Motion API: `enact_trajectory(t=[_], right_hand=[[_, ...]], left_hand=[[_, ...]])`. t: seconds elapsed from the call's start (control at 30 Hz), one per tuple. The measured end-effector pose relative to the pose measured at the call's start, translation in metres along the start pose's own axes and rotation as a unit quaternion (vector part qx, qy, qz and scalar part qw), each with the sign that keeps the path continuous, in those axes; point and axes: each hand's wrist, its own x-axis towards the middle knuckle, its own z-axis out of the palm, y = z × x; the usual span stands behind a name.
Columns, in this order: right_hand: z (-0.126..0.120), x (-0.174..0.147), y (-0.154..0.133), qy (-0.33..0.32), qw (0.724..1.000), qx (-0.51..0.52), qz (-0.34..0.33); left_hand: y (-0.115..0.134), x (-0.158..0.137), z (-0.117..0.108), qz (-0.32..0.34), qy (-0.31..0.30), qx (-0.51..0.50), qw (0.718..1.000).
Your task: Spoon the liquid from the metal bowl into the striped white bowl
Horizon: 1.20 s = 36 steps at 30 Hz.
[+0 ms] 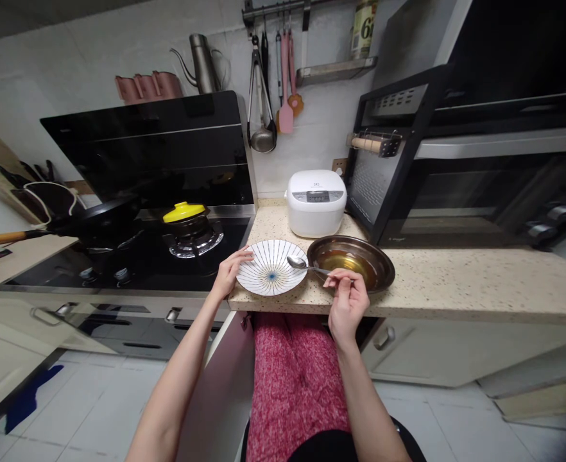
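My left hand (233,269) rests at the left rim of a white plate (264,266) with dark radiating lines and a blue centre; its fingers lie over the rim. In my right hand (348,298) the handle of a metal spoon (298,262) is pinched. The spoon's bowl hangs over the right side of the plate, pointing left. Just beyond my right hand stands a wide brown bowl (384,273) with yellowish liquid in it. Whether the spoon carries anything cannot be made out.
A white rice cooker (316,202) stands behind the plate. To the left, the gas stove (148,263) bears a wok (102,218) and a small pot with a yellow lid (183,212). An oven (480,199) is at right. Below the counter, a cabinet door (215,385) hangs open beside my legs.
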Motion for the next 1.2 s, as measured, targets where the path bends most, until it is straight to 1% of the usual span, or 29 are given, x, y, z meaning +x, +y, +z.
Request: enact_trajectory(t=[0.23, 0.4, 0.47, 0.57, 0.73, 0.8, 0.93, 1.03, 1.13, 1.2], right_hand=[[-0.004, 0.004, -0.005, 0.046, 0.997, -0.044, -0.041], [-0.006, 0.007, -0.005, 0.056, 0.990, -0.097, -0.091], [-0.009, 0.006, -0.003, 0.044, 0.985, -0.118, -0.119], [-0.013, 0.006, 0.002, 0.008, 0.972, -0.166, -0.163], [-0.016, 0.008, 0.005, -0.054, 0.936, -0.235, -0.256], [-0.016, 0.008, 0.006, -0.079, 0.925, -0.246, -0.280], [-0.016, 0.008, 0.006, -0.120, 0.914, -0.247, -0.298], [-0.016, 0.008, 0.007, -0.136, 0.909, -0.253, -0.301], [-0.016, 0.008, 0.008, -0.132, 0.911, -0.254, -0.298], [-0.015, 0.006, 0.007, -0.104, 0.923, -0.239, -0.285]], left_hand=[[0.001, 0.000, 0.000, 0.000, -0.002, 0.000, 1.000], [0.001, 0.000, 0.000, -0.005, 0.000, -0.001, 1.000], [0.001, 0.000, 0.000, -0.004, 0.001, -0.002, 1.000], [0.001, 0.000, 0.000, -0.005, 0.001, -0.001, 1.000], [0.000, 0.000, 0.000, -0.006, 0.002, 0.001, 1.000], [0.000, 0.000, 0.000, -0.004, 0.001, -0.001, 1.000], [0.001, 0.000, 0.000, -0.004, -0.002, -0.001, 1.000], [0.001, 0.000, 0.000, -0.008, -0.002, 0.004, 1.000], [0.000, 0.000, 0.000, -0.007, -0.001, 0.003, 1.000], [0.000, 0.000, 0.000, -0.007, 0.001, 0.002, 1.000]])
